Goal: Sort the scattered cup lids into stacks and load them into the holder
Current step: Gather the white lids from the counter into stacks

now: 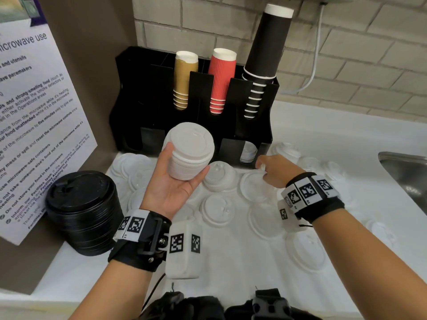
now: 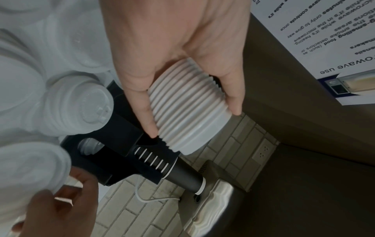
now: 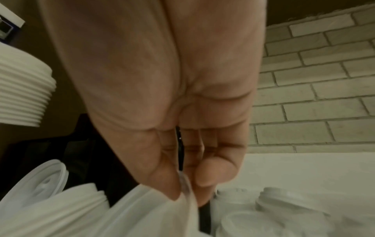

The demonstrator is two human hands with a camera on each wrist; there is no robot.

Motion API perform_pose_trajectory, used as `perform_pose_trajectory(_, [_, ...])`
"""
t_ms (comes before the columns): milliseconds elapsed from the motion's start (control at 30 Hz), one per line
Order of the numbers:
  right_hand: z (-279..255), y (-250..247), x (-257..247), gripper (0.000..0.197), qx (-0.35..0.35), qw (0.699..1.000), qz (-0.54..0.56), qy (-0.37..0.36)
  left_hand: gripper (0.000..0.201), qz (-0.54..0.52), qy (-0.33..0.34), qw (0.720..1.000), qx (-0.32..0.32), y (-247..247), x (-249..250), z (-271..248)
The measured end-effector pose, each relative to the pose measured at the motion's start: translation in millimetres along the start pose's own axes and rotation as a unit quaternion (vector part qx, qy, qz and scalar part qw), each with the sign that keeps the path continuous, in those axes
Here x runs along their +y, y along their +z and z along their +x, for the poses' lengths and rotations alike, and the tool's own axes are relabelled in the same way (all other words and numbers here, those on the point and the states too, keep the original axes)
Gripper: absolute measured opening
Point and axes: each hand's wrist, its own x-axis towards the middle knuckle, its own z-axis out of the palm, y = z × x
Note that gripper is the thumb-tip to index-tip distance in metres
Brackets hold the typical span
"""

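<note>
My left hand (image 1: 175, 179) holds a tall stack of white lids (image 1: 190, 151) above the counter, thumb and fingers curled round its ribbed side (image 2: 186, 112). My right hand (image 1: 273, 170) pinches the rim of a single white lid (image 1: 253, 185) lying on the counter; thumb and fingertips close on its thin edge (image 3: 185, 190). Several loose white lids (image 1: 218, 210) lie scattered on the white counter. The black holder (image 1: 251, 125) stands against the wall with gold, red and black cup stacks; a few white lids (image 1: 248, 153) sit in its lower right slot.
A stack of black lids (image 1: 85, 211) stands at the left near a brown panel with a microwave notice (image 1: 39, 107). A steel sink (image 1: 409, 179) opens at the right. A white cable (image 1: 314, 65) hangs on the brick wall behind.
</note>
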Motion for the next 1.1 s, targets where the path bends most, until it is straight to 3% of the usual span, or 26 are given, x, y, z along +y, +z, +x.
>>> perform_pose_trajectory(133, [-13.0,-11.7,-4.4,0.046,0.033,0.998,-0.045,-0.033,0.064,0.008,0.019,1.000,0.000,-0.7,6.2,-0.5])
perform_pose_trajectory(233, [-30.1,-6.9,-25.2,0.049,-0.035,0.985,0.030,-0.167,0.064,0.017,0.036,0.999,-0.004,-0.8,10.3,-0.6])
perform_pose_trajectory(367, [-37.4,24.2,-65.9,0.084,-0.114,0.962,0.029,-0.247,0.059,0.023,0.052,0.998,-0.007,0.9,14.4,-0.6])
perform_pose_trajectory(500, [-32.0,43.4,-83.0,0.079,-0.127,0.963,-0.033,-0.234,0.055,0.030,0.054,0.998,-0.015,2.0,17.3,-3.2])
perform_pose_trajectory(700, [-25.0,3.2,-48.3,0.070,-0.092,0.966,0.135,-0.199,0.056,0.044,0.083,0.995,-0.010,-1.8,27.6,-8.6])
perform_pose_trajectory(833, [-25.4,-7.8,-27.7,0.070,-0.061,0.963,0.179,-0.190,0.078,0.043,0.091,0.995,-0.015,-2.8,35.2,-11.3])
perform_pose_trajectory(900, [-26.7,-5.8,-23.8,0.069,-0.035,0.962,0.199,-0.181,0.073,0.047,0.094,0.994,-0.009,-1.4,35.4,-11.6])
perform_pose_trajectory(1000, [-31.7,-0.8,-10.7,0.054,-0.013,0.975,0.132,-0.179,0.066,0.047,0.086,0.995,0.000,-0.8,32.4,-11.4])
perform_pose_trajectory(1100, [-44.9,11.6,4.1,0.057,-0.084,0.985,-0.019,-0.147,0.064,0.050,0.080,0.996,-0.001,-0.3,25.4,-9.7])
